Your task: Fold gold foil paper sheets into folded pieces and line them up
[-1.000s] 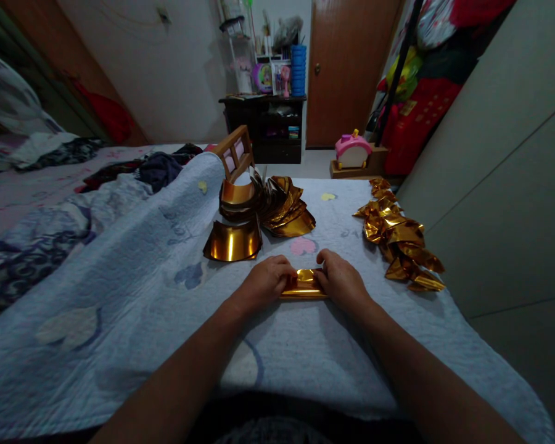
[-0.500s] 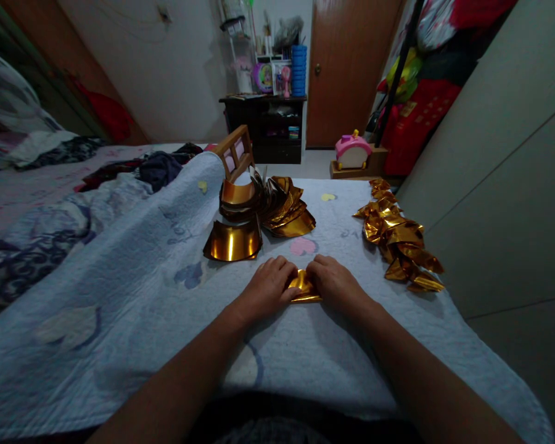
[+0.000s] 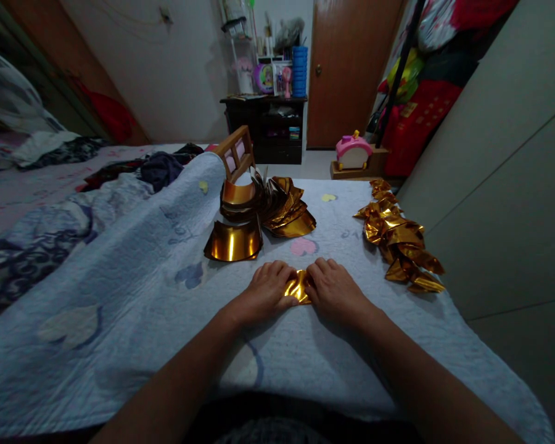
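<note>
The small folded piece of shiny gold foil paper (image 3: 298, 287) lies on the pale blue quilted bedspread (image 3: 134, 290), pinned between the left hand (image 3: 266, 290) and the right hand (image 3: 335, 290), each grip pressed down flat on its edges. We judge it light, thin, slippery, easily creased; best held at the folded edges. Counted: one piece in hand; one pile of curved gold sheets (image 3: 254, 216) beyond; one heap of folded gold pieces (image 3: 400, 237) at right, number indistinct.
</note>
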### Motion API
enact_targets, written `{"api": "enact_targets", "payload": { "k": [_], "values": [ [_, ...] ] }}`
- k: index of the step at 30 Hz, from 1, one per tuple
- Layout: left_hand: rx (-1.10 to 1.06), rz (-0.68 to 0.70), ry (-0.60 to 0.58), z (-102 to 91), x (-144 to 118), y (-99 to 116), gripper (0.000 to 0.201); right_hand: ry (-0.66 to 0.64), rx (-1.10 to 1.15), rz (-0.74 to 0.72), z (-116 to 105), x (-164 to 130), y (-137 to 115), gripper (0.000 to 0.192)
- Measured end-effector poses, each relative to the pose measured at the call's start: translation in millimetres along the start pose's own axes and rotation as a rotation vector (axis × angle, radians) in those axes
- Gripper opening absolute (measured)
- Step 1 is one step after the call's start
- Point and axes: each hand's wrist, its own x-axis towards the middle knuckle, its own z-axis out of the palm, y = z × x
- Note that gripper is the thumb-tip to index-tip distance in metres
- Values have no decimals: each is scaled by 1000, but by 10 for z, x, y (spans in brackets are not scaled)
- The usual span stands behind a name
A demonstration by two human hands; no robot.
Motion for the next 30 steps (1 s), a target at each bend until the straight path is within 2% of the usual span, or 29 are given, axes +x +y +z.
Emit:
{"api": "enact_targets", "payload": {
  "k": [8,14,22,30],
  "values": [
    [-75,21,-23,-36,-8,-37,34,4,16,126,-20,-24,-165,30],
    [-95,33,-34,-62,-2,-60,39,-1,3,142,-40,-21,-202,38],
    [-93,29,-42,-68,9,-66,38,-22,27,157,-58,-37,-6,51],
    [-113,27,-61,-106,1,-44,36,-78,113,169,-68,-97,276,56]
  ]
}}
